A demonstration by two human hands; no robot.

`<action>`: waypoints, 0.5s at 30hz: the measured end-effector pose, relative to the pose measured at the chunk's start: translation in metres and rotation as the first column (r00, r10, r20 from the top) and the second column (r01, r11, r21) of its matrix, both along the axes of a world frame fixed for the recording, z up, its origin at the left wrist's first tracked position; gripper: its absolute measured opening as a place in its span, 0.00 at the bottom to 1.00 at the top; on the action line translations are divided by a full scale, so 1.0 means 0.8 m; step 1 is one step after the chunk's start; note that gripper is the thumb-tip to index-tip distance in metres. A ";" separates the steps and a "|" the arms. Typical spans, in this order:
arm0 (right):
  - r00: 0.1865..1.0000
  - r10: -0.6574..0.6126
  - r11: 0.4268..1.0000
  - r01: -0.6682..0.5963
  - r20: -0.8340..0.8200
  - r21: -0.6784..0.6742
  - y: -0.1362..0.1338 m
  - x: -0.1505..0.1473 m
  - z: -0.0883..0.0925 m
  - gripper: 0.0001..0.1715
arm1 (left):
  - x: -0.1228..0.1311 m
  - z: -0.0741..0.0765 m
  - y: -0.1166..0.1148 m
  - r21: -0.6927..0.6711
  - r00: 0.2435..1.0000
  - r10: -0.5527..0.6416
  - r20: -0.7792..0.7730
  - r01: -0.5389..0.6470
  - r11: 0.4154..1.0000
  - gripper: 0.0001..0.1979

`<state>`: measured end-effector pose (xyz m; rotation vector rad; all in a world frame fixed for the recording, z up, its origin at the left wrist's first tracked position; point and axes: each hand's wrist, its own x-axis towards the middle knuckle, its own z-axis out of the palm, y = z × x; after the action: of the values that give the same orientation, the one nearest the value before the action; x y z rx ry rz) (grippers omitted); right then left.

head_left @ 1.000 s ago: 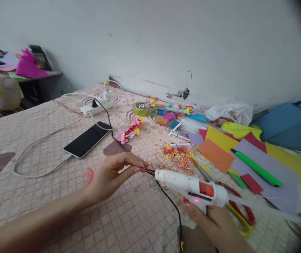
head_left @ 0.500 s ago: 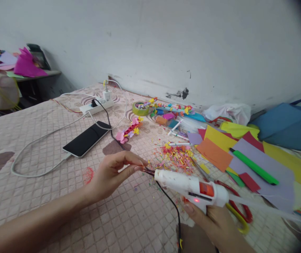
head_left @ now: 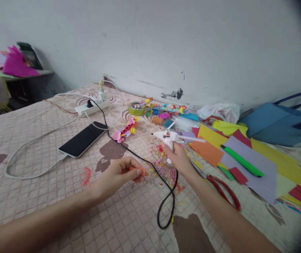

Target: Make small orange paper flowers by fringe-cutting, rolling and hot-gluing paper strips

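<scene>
Between the thumb and fingers of my left hand (head_left: 125, 172) is a small orange paper piece (head_left: 137, 170), mostly covered by the fingertips. My right hand (head_left: 179, 156) is wrapped round the handle of a white glue gun (head_left: 166, 136), farther out over the table, its nozzle pointing left. A clear glue stick (head_left: 192, 138) sticks out of its back end, and a small red light glows on its side. The gun's black cord (head_left: 163, 211) loops on the quilted cloth between my forearms. Colourful paper scraps (head_left: 163, 165) lie under and around the gun.
A phone (head_left: 83, 140) on a white cable lies left, before a power strip (head_left: 93, 106). A pink flower-decorated stick (head_left: 126, 130) and a tape roll (head_left: 136, 109) lie beyond. At right are red-handled scissors (head_left: 224, 191), coloured paper sheets (head_left: 258, 175) and a green cutter (head_left: 242, 161).
My right hand has carried the glue gun forward, away from my left hand. My left hand has lowered slightly, and the orange piece now shows in its fingers. The cord has formed a loop.
</scene>
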<state>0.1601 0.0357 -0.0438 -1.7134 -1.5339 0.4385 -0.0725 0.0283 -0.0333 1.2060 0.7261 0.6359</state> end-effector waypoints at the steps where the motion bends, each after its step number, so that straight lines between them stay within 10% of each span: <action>1: 1.000 0.020 1.000 -0.020 0.003 -0.009 0.003 0.001 -0.002 0.16 | 0.000 0.000 -0.001 -0.031 1.000 -0.008 -0.001 0.008 0.999 0.10; 8: 0.986 0.143 0.988 -0.147 -0.084 -0.052 -0.029 0.004 -0.005 0.18 | 0.002 0.003 -0.008 -0.044 0.999 -0.031 0.042 0.033 0.998 0.09; 15: 1.000 0.022 0.990 -0.021 -0.009 0.137 -0.080 -0.030 0.021 0.10 | 0.003 0.002 -0.015 0.129 0.998 -0.049 0.041 0.044 0.991 0.07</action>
<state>0.1361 -0.0281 -0.0267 -1.5881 -1.5400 0.3448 -0.0703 0.0159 -0.0313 1.3191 0.6258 0.6766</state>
